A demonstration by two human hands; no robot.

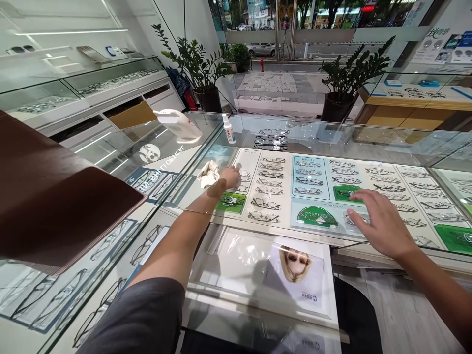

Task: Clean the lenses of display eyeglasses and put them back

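Observation:
My left hand [230, 177] reaches out over the glass display case [236, 231], its fingers curled. Whatever it may hold is hidden. A crumpled cream cloth [209, 174] lies just to its left. Under or near that hand, a column of eyeglasses [243, 188] sits on a white panel. My right hand [379, 221] hovers above the right part of the case with fingers apart and nothing in them. Rows of eyeglasses [265, 203] and green display cards [317, 216] show through the glass around both hands.
A spray bottle [228, 129], a white device [179, 125] and stacked eyeglasses [272, 139] stand toward the back. A brown leather-like cover [62, 196] juts in from the left. Below is a pulled-out white drawer [236, 265] with a portrait print [295, 270]. Potted plants [206, 69] stand beyond.

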